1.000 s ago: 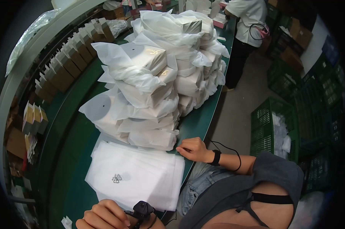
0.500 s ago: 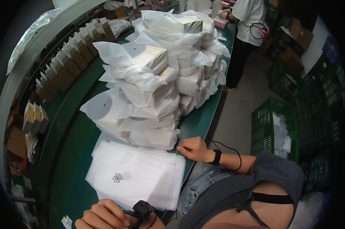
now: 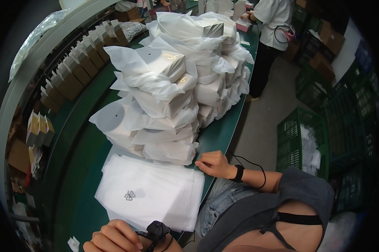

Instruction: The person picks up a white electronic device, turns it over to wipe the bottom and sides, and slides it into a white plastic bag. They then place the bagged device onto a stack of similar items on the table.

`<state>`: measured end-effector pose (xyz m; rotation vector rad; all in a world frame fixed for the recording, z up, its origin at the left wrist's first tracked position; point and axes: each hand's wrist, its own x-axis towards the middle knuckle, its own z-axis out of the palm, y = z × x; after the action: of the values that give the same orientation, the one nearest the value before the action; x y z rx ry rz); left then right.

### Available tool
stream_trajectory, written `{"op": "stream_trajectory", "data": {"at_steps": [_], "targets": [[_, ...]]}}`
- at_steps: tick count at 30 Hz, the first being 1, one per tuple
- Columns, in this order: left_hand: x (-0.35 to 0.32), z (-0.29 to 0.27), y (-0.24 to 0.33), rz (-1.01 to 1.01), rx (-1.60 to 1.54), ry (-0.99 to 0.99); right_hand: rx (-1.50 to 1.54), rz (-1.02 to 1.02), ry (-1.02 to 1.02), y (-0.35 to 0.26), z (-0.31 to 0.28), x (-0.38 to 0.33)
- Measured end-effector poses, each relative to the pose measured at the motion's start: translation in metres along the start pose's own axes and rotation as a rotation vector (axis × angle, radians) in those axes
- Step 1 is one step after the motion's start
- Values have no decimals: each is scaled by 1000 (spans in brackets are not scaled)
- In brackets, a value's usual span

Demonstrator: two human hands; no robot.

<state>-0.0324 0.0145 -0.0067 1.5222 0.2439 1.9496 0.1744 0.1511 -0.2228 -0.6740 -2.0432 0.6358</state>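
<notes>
My left hand (image 3: 114,237), its wrist in a black strap with a small black device, is at the lower edge, fingers curled and nothing visible in them. Beside it lies a flat stack of frosted white plastic bags (image 3: 156,193) with a small printed symbol. My right hand (image 3: 214,164) rests loosely closed at the edge of the green table (image 3: 223,126), just off the bags' far right corner, and holds nothing I can see. Right beyond the flat bags rises a tall pile of boxes wrapped in frosted bags (image 3: 164,96).
A row of upright brown-and-white cartons (image 3: 72,67) lines the left side behind the curved frame. Green crates (image 3: 291,140) stand on the floor at right, one holding crumpled plastic. Another person (image 3: 273,25) in a white top works at the table's far end, by a pink box (image 3: 243,25).
Both my hands keep their places and their curled shape. The whole view has shifted very slightly. The other person's hand by the pink box has moved a little.
</notes>
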Motion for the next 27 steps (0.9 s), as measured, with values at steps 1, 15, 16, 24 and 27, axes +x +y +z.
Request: {"op": "stream_trajectory", "data": {"at_steps": [1, 15, 16, 24, 27], "targets": [[0, 0, 0, 3, 0, 1, -5, 2, -3, 0, 0, 0], [-2, 1, 2, 46, 13, 17, -16, 30, -29, -2, 0, -1], [-2, 1, 3, 56, 16, 13, -12, 29, -23, -3, -1, -1], [-2, 3, 6, 35, 37, 2, -24, 38, -17, -5, -1, -1], [0, 2, 8, 3, 47, -24, -34, 64, -45, -5, -2, -2]]}}
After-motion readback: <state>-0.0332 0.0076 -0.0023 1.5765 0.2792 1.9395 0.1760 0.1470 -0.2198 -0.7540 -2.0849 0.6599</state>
